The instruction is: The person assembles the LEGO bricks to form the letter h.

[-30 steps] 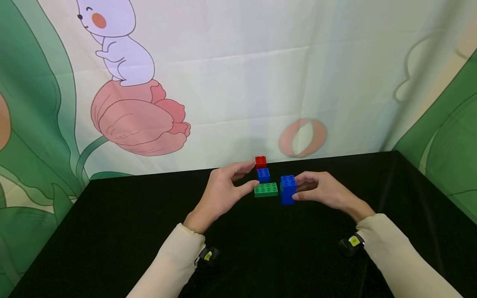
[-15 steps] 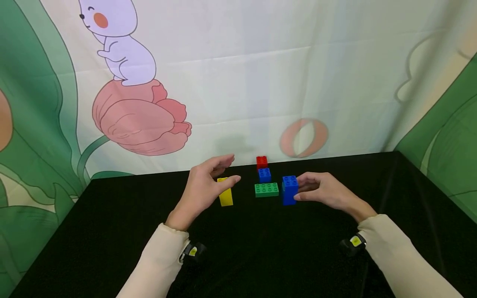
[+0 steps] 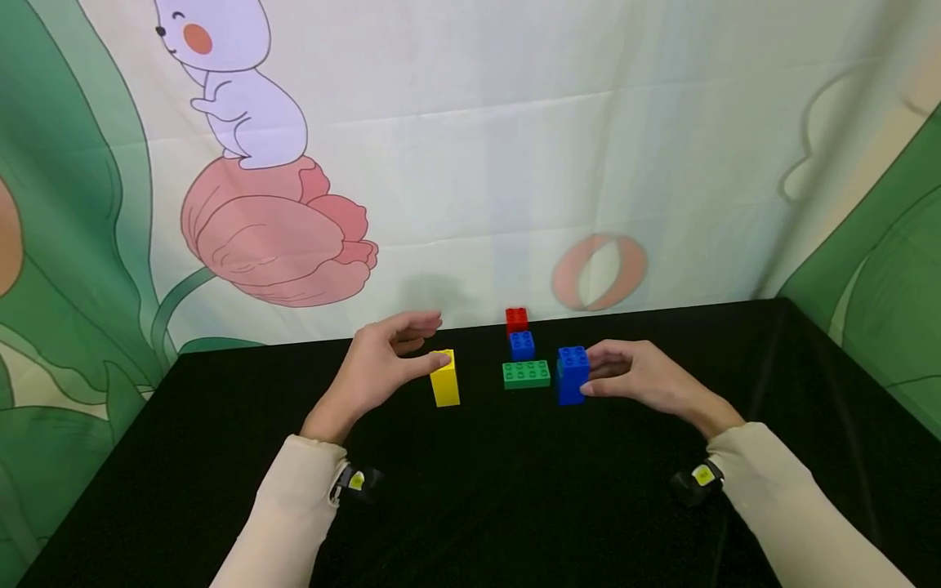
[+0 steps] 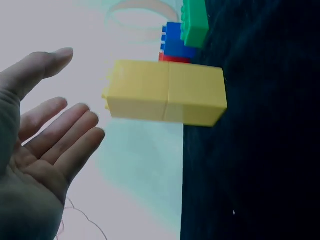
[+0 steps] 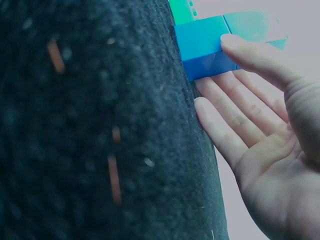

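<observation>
The left hand (image 3: 378,363) is open wide, fingers extended and holding nothing; in the left wrist view it stands apart from the upright yellow stack (image 3: 446,389) of two blocks. The right hand (image 3: 638,380) is partly open, thumb in front of the upright blue stack (image 3: 570,382) and fingers behind; whether it grips cannot be determined. Between the stacks, on the black surface (image 3: 500,498), lies the green block (image 3: 525,375), with the small blue block (image 3: 522,346) and red block (image 3: 517,319) behind.
</observation>
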The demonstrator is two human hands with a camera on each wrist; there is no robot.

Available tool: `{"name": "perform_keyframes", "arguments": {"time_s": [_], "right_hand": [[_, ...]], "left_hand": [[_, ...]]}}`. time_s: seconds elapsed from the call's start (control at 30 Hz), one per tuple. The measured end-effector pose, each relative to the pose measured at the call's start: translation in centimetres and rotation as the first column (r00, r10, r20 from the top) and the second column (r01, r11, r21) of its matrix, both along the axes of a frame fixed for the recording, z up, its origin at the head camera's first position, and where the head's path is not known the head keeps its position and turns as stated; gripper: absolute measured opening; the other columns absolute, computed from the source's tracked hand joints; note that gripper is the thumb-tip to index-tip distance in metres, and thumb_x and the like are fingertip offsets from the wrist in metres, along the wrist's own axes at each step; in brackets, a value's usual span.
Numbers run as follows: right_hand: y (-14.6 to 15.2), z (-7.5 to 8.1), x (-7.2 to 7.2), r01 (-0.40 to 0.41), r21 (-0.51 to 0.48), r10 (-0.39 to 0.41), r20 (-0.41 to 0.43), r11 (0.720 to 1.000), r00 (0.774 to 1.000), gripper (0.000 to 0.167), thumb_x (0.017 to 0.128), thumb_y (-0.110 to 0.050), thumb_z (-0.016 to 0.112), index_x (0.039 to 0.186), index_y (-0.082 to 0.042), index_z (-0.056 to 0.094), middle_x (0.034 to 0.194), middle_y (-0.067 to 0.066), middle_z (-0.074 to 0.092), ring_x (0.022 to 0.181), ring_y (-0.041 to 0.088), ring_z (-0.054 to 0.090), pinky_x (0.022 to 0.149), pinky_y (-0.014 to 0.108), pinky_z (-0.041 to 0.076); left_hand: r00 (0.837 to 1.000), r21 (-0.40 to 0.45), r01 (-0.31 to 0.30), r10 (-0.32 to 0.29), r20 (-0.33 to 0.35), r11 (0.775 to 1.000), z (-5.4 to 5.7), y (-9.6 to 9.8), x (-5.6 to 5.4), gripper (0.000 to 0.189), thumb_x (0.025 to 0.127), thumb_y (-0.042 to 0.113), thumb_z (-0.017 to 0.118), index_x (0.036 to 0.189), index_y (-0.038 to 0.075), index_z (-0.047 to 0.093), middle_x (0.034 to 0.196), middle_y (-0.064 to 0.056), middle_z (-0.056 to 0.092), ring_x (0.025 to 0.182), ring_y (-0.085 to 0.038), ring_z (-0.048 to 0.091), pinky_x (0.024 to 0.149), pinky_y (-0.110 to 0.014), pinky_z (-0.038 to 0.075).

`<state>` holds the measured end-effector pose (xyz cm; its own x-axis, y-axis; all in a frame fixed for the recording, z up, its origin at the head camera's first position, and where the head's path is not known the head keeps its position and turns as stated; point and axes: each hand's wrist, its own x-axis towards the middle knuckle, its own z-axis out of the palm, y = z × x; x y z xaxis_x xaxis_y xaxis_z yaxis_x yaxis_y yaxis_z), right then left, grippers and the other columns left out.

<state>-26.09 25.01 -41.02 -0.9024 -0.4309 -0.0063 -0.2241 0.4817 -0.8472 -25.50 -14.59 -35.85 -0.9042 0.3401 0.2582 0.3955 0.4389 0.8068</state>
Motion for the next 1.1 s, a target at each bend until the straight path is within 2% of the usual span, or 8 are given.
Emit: {"name": "perform_keyframes", "arguments": {"time_s": [0.13, 0.37, 0.8, 1.1], "right_hand": [[0.0, 0.0, 0.0, 0.001, 0.001, -0.001, 0.006, 1.0, 1.0, 0.049, 0.095, -0.026, 0.08, 0.135, -0.003, 0.063, 0.126, 0.013, 0.07, 0.117, 0.028, 0.068, 0.101, 0.048, 0.056], [0.0, -0.1, 0.0, 0.002, -0.01, -0.002, 0.015, 1.0, 1.0, 0.049, 0.095, -0.026, 0.081, 0.134, -0.003, 0.063, 0.126, 0.013, 0.07, 0.116, 0.028, 0.068, 0.101, 0.047, 0.056], [0.0, -0.1, -0.2, -0.002, -0.017, 0.003, 0.018, 1.0, 1.0, 0.048, 0.095, -0.025, 0.081, 0.134, -0.002, 0.064, 0.126, 0.013, 0.07, 0.116, 0.028, 0.068, 0.102, 0.047, 0.056], [0.0, -0.1, -0.1, 0.003, -0.015, -0.002, 0.023, 1.0, 1.0, 0.049, 0.095, -0.025, 0.081, 0.134, -0.002, 0.064, 0.127, 0.014, 0.07, 0.117, 0.029, 0.068, 0.102, 0.047, 0.056]], "left_hand": [[0.999, -0.04, 0.026, -0.024, 0.035, 0.999, -0.4, -0.4, -0.4, 0.05, 0.091, 0.017, 0.086, 0.137, 0.008, 0.068, 0.135, -0.007, 0.07, 0.125, -0.031, 0.067, 0.107, -0.042, 0.053], [0.996, -0.059, 0.059, -0.054, 0.076, 0.997, -1.2, -0.7, -0.8, 0.048, 0.091, 0.017, 0.086, 0.135, 0.005, 0.069, 0.134, -0.01, 0.071, 0.121, -0.027, 0.069, 0.106, -0.042, 0.055], [0.994, -0.05, 0.085, -0.081, 0.079, 0.995, -2.4, -1.2, -1.4, 0.049, 0.091, 0.014, 0.086, 0.134, -0.001, 0.069, 0.123, -0.013, 0.073, 0.107, -0.029, 0.072, 0.097, -0.042, 0.06], [0.991, -0.042, 0.076, -0.071, 0.115, 0.996, -3.0, -1.5, -1.5, 0.039, 0.09, 0.008, 0.085, 0.127, 0.005, 0.073, 0.117, -0.009, 0.074, 0.103, -0.026, 0.073, 0.091, -0.039, 0.062]]}}
